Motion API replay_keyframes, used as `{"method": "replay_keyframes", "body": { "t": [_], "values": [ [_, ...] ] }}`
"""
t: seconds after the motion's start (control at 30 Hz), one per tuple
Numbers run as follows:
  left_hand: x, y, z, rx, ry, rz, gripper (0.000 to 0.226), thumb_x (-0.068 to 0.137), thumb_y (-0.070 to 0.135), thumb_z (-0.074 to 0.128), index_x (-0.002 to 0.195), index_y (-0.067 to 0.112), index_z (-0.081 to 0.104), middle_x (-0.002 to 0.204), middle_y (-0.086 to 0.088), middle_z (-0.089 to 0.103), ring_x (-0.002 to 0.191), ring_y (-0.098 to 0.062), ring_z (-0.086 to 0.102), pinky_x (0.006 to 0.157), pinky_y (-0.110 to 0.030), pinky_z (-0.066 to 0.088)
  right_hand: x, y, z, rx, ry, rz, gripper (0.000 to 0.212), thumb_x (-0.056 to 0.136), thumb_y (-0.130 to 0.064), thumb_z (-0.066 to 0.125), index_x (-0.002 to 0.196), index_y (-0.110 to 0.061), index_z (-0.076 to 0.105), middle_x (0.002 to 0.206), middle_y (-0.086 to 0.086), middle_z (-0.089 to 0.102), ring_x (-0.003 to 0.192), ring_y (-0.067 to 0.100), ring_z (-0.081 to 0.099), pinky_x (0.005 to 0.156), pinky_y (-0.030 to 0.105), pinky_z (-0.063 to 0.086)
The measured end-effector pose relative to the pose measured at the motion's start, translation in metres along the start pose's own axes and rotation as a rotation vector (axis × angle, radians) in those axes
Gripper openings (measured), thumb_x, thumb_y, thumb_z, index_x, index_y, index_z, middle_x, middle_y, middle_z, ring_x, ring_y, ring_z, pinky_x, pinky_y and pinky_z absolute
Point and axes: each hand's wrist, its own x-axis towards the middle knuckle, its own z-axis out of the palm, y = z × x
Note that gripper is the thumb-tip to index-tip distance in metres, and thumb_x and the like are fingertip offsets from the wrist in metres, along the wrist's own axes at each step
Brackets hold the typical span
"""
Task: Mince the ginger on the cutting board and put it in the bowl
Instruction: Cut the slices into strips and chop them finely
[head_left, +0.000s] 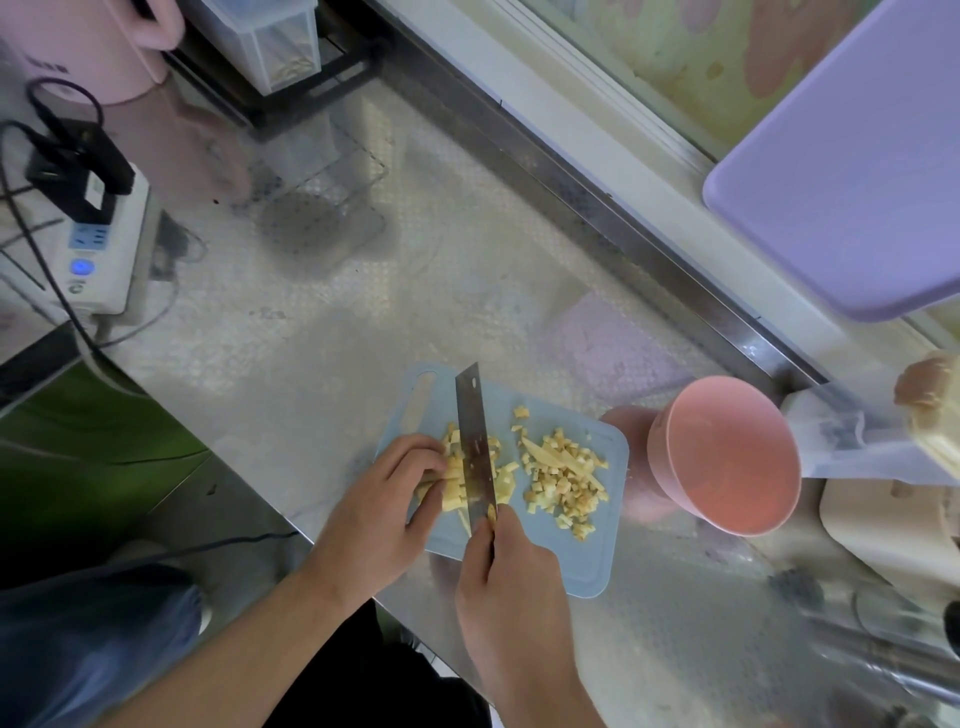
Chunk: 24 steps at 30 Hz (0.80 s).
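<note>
Two hands at work: left hand (395, 499) pinning firm, slippery ginger strips (453, 480) on the cutting board (597, 561), right hand (511, 577) gripping the knife (475, 441), light dice (563, 480) lying near the bowl (727, 457).

A textured stainless-steel tabletop (322, 312) fills the view, reflecting soft daylight. Along its far edge runs a metal ledge (613, 208) below a pale wall or window frame (597, 104). A white power strip (101, 249) sits at left, beside what may be a pink kettle (93, 41). A lilac plastic board (852, 171) leans at right.
</note>
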Motion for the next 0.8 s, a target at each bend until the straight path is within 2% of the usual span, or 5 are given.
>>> {"method": "replay_keyframes", "body": {
  "t": [0.13,0.3,0.5,0.73,0.8],
  "values": [
    [0.000,0.001,-0.001,-0.003,0.018,0.012,0.018,0.097,0.009,0.069,0.112,0.016,0.063,0.126,0.014,0.055,0.109,-0.003,0.066,0.088,-0.026,0.058,-0.004,0.000,0.001,-0.014,-0.004,-0.024,0.020,0.110,-0.035,0.037,0.094,-0.025,0.045,0.064,-0.003,0.051,0.055,0.019,0.049,0.051,0.029,0.038],
    [0.001,0.004,-0.005,0.114,0.074,0.032,0.014,0.095,0.018,0.071,0.109,0.016,0.066,0.120,0.011,0.059,0.112,-0.010,0.059,0.094,-0.031,0.053,-0.005,-0.001,0.006,-0.025,-0.013,-0.006,0.022,0.110,-0.034,0.038,0.091,-0.025,0.044,0.065,-0.002,0.053,0.056,0.019,0.050,0.050,0.029,0.038],
    [0.004,-0.001,-0.005,0.250,0.085,0.062,0.016,0.098,0.029,0.060,0.102,0.017,0.069,0.107,0.010,0.064,0.105,-0.016,0.059,0.099,-0.031,0.046,-0.001,-0.005,0.009,-0.090,-0.061,0.022,0.020,0.111,-0.033,0.032,0.096,-0.025,0.042,0.068,-0.003,0.053,0.062,0.018,0.052,0.052,0.029,0.035],
    [0.005,-0.007,-0.003,0.250,0.070,0.112,0.013,0.097,0.025,0.064,0.096,0.014,0.071,0.101,0.007,0.066,0.101,-0.017,0.059,0.097,-0.028,0.046,0.003,-0.013,0.013,-0.154,-0.102,0.065,0.018,0.110,-0.029,0.032,0.094,-0.024,0.039,0.074,-0.003,0.054,0.068,0.022,0.055,0.058,0.032,0.038],
    [0.005,-0.008,-0.003,0.243,0.067,0.114,0.013,0.097,0.024,0.065,0.096,0.014,0.071,0.101,0.007,0.066,0.102,-0.017,0.060,0.096,-0.030,0.047,0.005,-0.016,0.014,-0.151,-0.108,0.080,0.017,0.110,-0.028,0.032,0.096,-0.023,0.040,0.077,-0.002,0.057,0.073,0.025,0.061,0.062,0.034,0.043]
  ]
}}
